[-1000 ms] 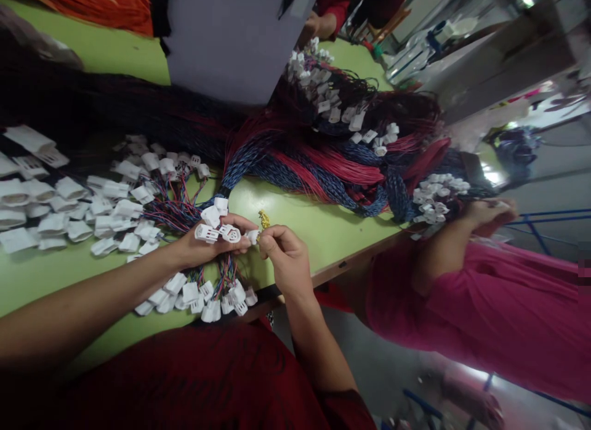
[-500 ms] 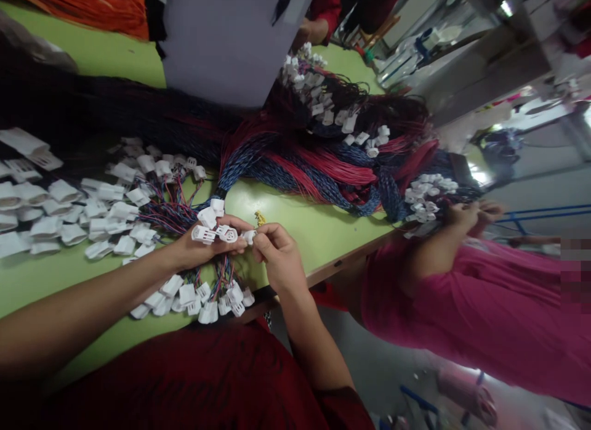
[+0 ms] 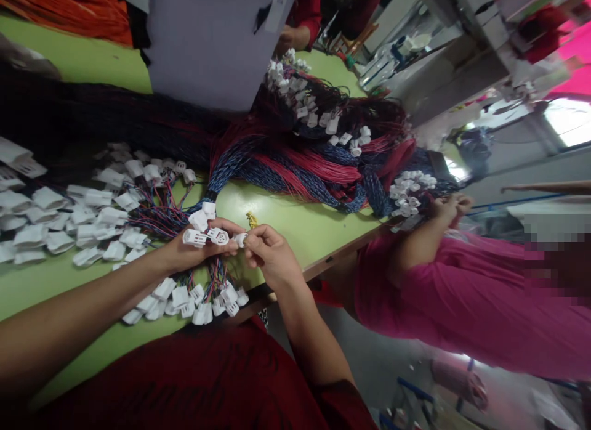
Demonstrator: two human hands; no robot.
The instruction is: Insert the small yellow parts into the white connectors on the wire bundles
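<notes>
My left hand (image 3: 203,251) is closed around several white plastic connectors (image 3: 218,236) with thin coloured wires; their open ends stick up above the fingers. My right hand (image 3: 276,257) pinches at a small white connector (image 3: 240,239) at the left fingertips; what exactly lies between thumb and finger is too small to tell. Just beyond the right fingertips, a little heap of small yellow pieces (image 3: 250,219) lies on the green table (image 3: 295,233). White connectors on wires (image 3: 203,307) hang and lie below my left hand, along the table's near edge.
Many more white connectors (image 3: 87,217) spread to the left. Thick blue and red wire bundles (image 3: 318,165) run across the table behind my hands. A grey panel (image 3: 203,48) stands at the back. On the right, a person in pink (image 3: 438,288) handles wires with connectors (image 3: 410,190).
The whole scene has slid slightly left as the camera turned. Both my hands keep nearly the same grip and position over the table.
</notes>
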